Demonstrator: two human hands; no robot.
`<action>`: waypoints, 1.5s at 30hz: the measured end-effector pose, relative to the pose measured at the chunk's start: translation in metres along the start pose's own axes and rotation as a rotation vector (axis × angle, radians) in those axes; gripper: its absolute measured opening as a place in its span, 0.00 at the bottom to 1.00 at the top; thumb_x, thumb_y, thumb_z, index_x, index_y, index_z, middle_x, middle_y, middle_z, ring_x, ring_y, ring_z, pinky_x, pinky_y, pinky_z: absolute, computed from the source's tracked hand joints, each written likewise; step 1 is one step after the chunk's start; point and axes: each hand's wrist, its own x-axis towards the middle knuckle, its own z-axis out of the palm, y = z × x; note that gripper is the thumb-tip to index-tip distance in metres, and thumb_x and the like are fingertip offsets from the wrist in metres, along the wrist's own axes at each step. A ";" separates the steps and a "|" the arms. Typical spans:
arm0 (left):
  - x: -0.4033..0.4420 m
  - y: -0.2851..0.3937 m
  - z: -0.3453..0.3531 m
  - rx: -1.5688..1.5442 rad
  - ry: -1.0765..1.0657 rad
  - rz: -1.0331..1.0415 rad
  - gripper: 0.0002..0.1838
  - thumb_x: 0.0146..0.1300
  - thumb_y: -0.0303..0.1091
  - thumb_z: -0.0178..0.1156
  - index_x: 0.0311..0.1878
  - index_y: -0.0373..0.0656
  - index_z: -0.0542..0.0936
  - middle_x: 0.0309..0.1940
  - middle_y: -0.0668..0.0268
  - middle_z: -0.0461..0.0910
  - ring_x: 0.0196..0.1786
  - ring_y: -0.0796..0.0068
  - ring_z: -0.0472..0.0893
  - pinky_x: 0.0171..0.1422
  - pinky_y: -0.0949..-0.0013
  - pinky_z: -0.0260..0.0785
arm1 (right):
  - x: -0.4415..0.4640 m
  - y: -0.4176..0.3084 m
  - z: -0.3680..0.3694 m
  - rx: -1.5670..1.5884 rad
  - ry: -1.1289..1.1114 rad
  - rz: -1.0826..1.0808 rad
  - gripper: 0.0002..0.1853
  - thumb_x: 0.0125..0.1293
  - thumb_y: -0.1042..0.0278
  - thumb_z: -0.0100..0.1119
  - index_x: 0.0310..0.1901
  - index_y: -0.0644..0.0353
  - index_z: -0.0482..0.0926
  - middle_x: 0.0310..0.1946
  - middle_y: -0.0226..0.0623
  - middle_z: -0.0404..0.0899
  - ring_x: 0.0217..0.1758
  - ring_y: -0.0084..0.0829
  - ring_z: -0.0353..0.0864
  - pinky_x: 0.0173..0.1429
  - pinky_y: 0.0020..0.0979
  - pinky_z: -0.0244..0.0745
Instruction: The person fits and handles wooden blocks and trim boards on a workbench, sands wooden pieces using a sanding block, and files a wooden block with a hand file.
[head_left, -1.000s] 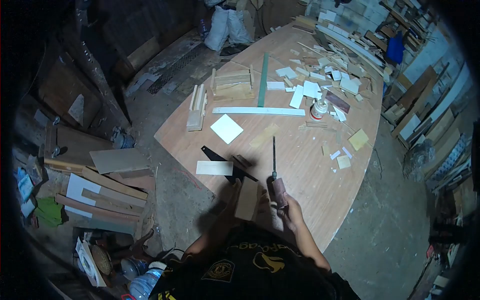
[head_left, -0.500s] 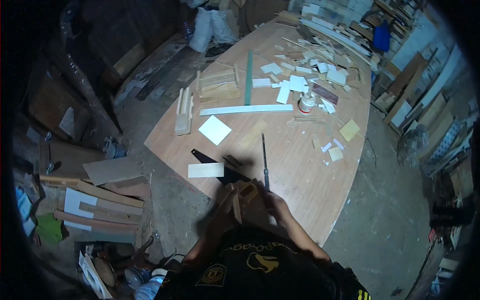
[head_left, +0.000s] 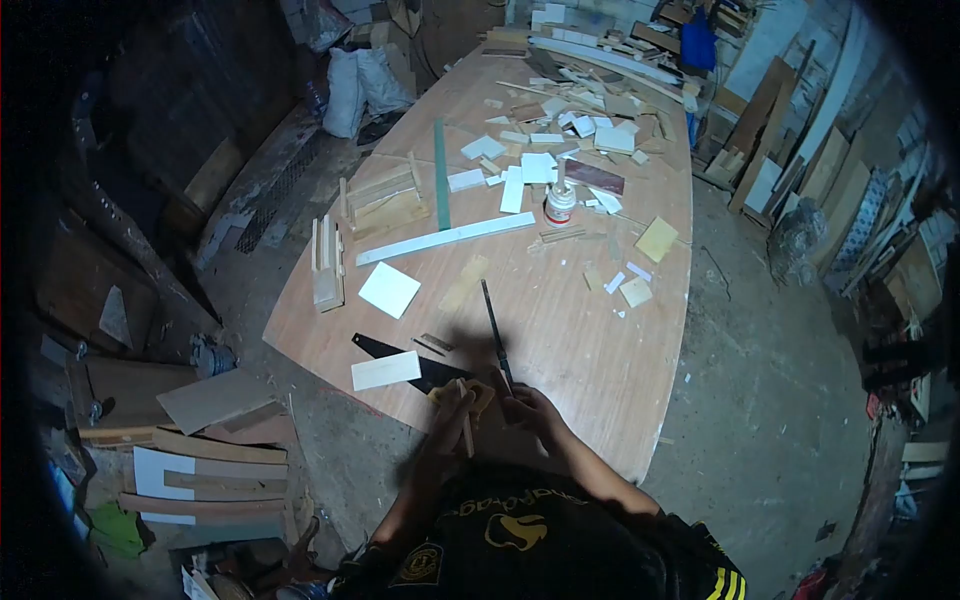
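My left hand is closed around a small flat piece of wood, held on edge near my body. My right hand has its fingers curled at the near end of a slim dark file-like tool, whose tip points away from me over the table. Under and beyond my left hand lies a hand saw with a black blade; its yellowish handle is partly covered. A pale rectangular board rests across the blade. Just past it are small dark strips.
The wooden table bears a white square, a long white strip, a green strip, wooden frames, a glue jar and a pile of offcuts. Boards are stacked on the floor to the left.
The view has shifted and turned, so the table appears further left and tilted. My right hand's fingers now show more clearly at the tool's near end. The wood stays in my left hand.
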 end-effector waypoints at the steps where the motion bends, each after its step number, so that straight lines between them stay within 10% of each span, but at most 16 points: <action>1: -0.003 0.002 0.004 -0.040 0.031 -0.045 0.26 0.69 0.48 0.58 0.65 0.51 0.65 0.37 0.69 0.73 0.34 0.81 0.74 0.34 0.76 0.68 | 0.003 0.003 -0.004 0.005 0.006 -0.006 0.18 0.69 0.51 0.56 0.50 0.56 0.76 0.32 0.23 0.74 0.33 0.15 0.70 0.36 0.20 0.63; 11: 0.011 -0.015 -0.008 -0.036 0.008 -0.022 0.21 0.71 0.49 0.53 0.58 0.46 0.68 0.41 0.61 0.76 0.35 0.71 0.80 0.38 0.70 0.75 | 0.004 0.018 -0.019 -0.019 -0.115 0.017 0.17 0.70 0.46 0.53 0.42 0.52 0.77 0.29 0.20 0.73 0.32 0.14 0.70 0.36 0.21 0.63; 18: 0.022 -0.028 -0.015 -0.021 -0.040 0.080 0.23 0.72 0.50 0.52 0.63 0.49 0.66 0.37 0.68 0.76 0.34 0.81 0.77 0.35 0.77 0.71 | -0.001 0.016 -0.003 -0.012 -0.135 -0.037 0.19 0.70 0.43 0.52 0.37 0.51 0.77 0.29 0.19 0.74 0.33 0.13 0.71 0.35 0.21 0.64; 45: 0.015 -0.028 -0.018 0.101 -0.040 -0.035 0.22 0.69 0.53 0.54 0.59 0.51 0.70 0.34 0.66 0.76 0.32 0.77 0.77 0.34 0.74 0.71 | -0.018 0.017 -0.003 0.036 -0.077 0.010 0.17 0.70 0.43 0.50 0.43 0.48 0.74 0.33 0.21 0.75 0.36 0.17 0.72 0.39 0.24 0.63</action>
